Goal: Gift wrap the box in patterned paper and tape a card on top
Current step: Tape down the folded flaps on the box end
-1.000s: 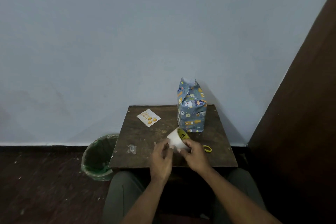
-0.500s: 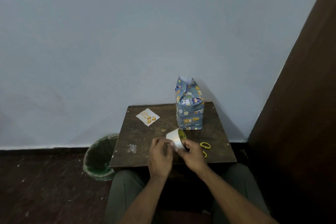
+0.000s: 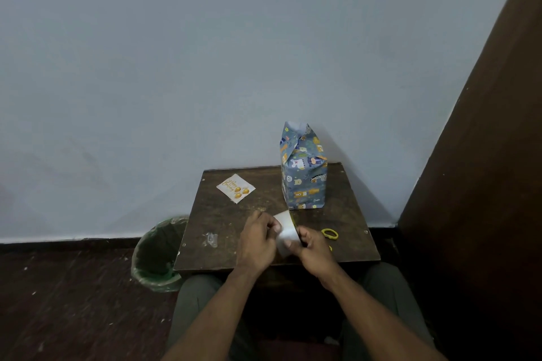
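fingers [image 3: 277,226] of both hands grip the tape roll [image 3: 286,233], wrapped box [image 3: 303,176] just beyond.

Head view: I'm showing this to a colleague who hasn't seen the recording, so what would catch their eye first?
Probably the wrapped box in blue animal-print paper, standing upright at the table's far right with its top still peaked open. Next, the left hand and right hand gripping a white tape roll at the near edge. A birthday card lies flat at the far left.
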